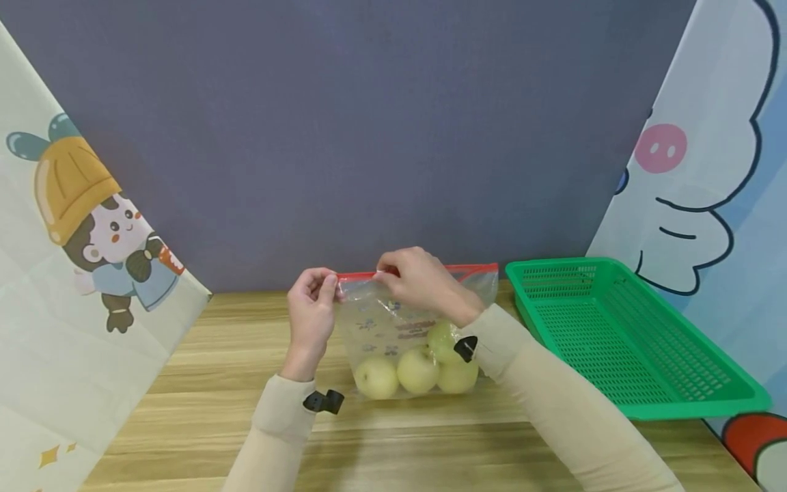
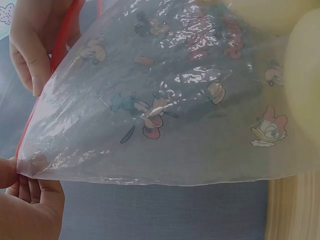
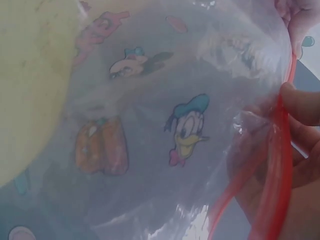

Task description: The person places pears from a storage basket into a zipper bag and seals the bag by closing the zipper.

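A clear zip bag (image 1: 375,328) with cartoon prints and a red zip edge (image 1: 356,276) stands on the table, several yellow-green apples or pears (image 1: 377,377) in its bottom. At the bag's upper left corner my left hand (image 1: 311,304) pinches the edge between thumb and fingers. My right hand (image 1: 424,280) pinches the red strip a little further right, near the middle of the top. Right of that hand the two red strips stand apart, as the right wrist view also shows around the zip (image 3: 277,175). In the left wrist view the left fingers (image 2: 47,192) hold the bag's corner.
A green perforated plastic basket (image 1: 688,408) stands on the right of the wooden table (image 1: 203,383). Behind the table rises a dark grey panel (image 1: 369,137). Printed cartoon sheets flank it, one on the left (image 1: 37,273) and one on the right (image 1: 707,89).
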`<state>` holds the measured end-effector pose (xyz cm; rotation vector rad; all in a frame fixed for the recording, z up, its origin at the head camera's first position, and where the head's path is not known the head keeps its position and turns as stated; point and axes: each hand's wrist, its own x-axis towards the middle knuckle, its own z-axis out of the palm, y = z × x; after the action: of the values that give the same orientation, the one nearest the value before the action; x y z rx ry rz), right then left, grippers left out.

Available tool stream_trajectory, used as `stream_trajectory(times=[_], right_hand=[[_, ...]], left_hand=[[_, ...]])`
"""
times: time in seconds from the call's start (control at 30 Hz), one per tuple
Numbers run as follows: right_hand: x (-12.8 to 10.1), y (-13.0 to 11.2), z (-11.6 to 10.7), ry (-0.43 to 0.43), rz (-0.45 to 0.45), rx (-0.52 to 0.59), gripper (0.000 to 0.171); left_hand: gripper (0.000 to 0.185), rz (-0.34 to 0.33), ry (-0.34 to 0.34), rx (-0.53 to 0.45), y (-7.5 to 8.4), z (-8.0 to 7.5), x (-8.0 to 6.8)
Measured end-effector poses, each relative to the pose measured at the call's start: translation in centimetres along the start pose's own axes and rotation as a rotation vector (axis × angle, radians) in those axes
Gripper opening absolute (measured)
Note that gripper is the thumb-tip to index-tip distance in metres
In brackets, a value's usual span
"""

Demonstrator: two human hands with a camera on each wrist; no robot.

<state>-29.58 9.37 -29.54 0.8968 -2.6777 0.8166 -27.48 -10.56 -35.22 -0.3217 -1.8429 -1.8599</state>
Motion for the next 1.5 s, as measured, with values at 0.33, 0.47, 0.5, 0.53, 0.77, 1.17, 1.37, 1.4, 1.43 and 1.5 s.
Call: stream_trajectory(times=[0.33,0.47,0.5,0.53,0.77,1.17,1.37,1.4,1.43,1.5], right_hand=[[-0.3,0.5,-0.3,-0.015,0.011,0.0,0.017],[-0.5,0.7,-0.4,-0.012,0.012,-0.005,0.016],[-0.5,0.8,-0.4,-0.012,0.01,-0.005,0.016],[-0.6,0.9,-0.5,-0.012,0.01,-0.005,0.016],[-1.0,1.3,-0.8,-0.016,0.025,-0.003,0.017],[-1.4,1.8,-1.1,0.001,0.031,-0.013,0.016],[-1.6,1.9,-1.5,-0.002,0.045,-0.019,0.017],[-1.7,1.9,-1.6,-0.002,0.047,-0.021,0.017],[-1.7,2.0,-1.6,-0.001,0.05,-0.022,0.017],[-1.8,2.2,-1.7,-0.001,0.054,-0.026,0.017]], left_hand=[[0.01,-0.011,0.005,0.01,-0.1,0.0,0.0],[0.01,-0.01,0.0,0.002,-0.1,-0.1,0.0],[0.01,-0.01,-0.001,0.001,-0.1,-0.1,0.0],[0.01,-0.009,-0.001,0.0,-0.1,-0.1,0.0],[0.01,-0.007,0.006,0.0,-0.2,0.0,0.0],[0.01,-0.011,0.007,0.006,-0.4,-0.1,0.1],[0.01,-0.009,0.009,0.004,-0.4,-0.1,0.1],[0.01,-0.008,0.009,0.001,-0.4,-0.1,0.1],[0.01,-0.007,0.009,-0.001,-0.4,-0.1,0.1],[0.009,-0.006,0.009,-0.006,-0.4,0.0,0.1]])
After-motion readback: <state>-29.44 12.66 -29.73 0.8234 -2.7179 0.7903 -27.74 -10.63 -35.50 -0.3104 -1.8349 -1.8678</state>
